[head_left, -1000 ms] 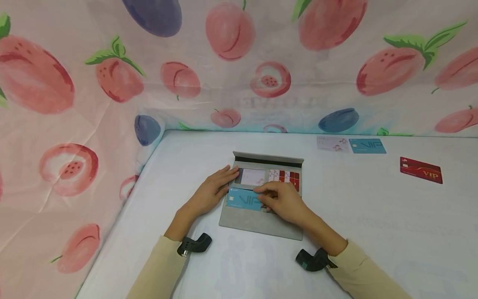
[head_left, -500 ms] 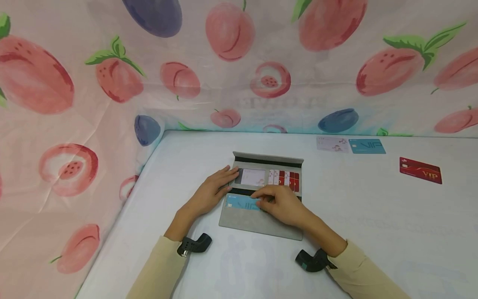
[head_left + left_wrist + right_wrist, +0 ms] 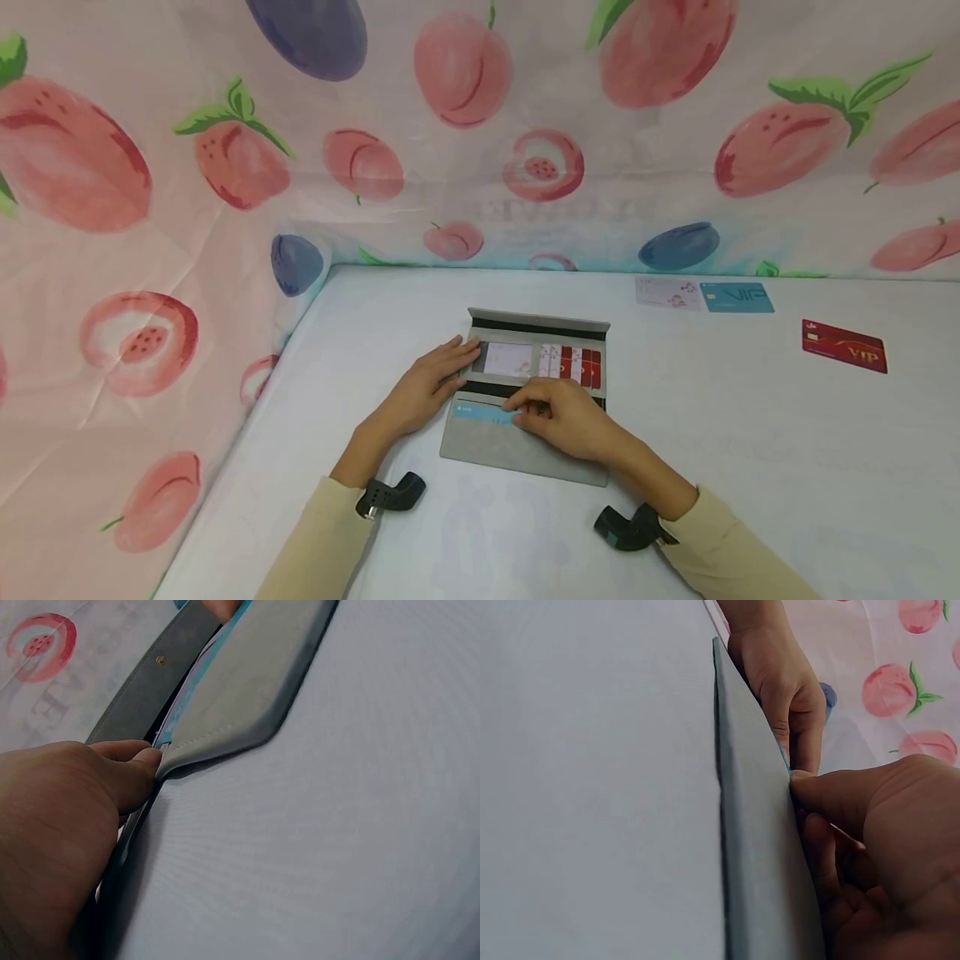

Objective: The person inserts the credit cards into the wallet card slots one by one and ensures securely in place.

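A grey card wallet (image 3: 487, 446) lies unfolded on the white table, its lower pocket toward the person. In that pocket sits a blue VIP card (image 3: 480, 412), with only its upper strip showing. My right hand (image 3: 570, 417) pinches the card's top edge between thumb and curled forefinger; its other fingers are bent beneath. My left hand (image 3: 420, 387) rests on the wallet's left edge with fingers extended, its thumb (image 3: 142, 769) against the pocket's corner. Above the fold, the wallet holds a pale card (image 3: 510, 359) behind a window and several red and white cards (image 3: 573, 367) in slots.
At the back right of the table lie a pale floral card (image 3: 667, 293) and another blue card (image 3: 737, 297), side by side. A red VIP card (image 3: 844, 346) lies farther right. A fruit-print curtain (image 3: 450, 192) borders the table behind and left.
The blue card has slid down into the lower pocket, from nearly whole in view to a narrow strip. My right hand has moved slightly toward the person with it; the left stays put.
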{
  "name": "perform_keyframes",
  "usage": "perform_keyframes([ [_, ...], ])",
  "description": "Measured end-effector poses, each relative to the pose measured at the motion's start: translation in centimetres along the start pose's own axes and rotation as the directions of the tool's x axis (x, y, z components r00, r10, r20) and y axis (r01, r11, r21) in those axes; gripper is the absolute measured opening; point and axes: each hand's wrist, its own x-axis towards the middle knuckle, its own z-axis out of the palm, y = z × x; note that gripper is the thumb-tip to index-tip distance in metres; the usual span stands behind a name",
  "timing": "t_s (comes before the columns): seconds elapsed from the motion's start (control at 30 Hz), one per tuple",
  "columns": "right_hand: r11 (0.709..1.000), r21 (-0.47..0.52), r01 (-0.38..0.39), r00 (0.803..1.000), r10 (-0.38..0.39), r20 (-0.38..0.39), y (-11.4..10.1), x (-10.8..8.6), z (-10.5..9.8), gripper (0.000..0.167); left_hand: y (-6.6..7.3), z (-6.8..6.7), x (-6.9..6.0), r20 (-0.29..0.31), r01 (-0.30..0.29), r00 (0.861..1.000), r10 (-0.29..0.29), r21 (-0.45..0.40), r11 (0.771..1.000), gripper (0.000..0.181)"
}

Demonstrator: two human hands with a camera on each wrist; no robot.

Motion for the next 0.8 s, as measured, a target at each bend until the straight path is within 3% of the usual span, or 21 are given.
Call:
perform_keyframes([
  [0.8,1.000,-0.009,0.030,0.999,-0.030,-0.012,-0.16,-0.24,0.39,0.016,-0.04,0.12,0.00,-0.006,0.000,1.000,0.000,-0.001,1.000,0.048],
])
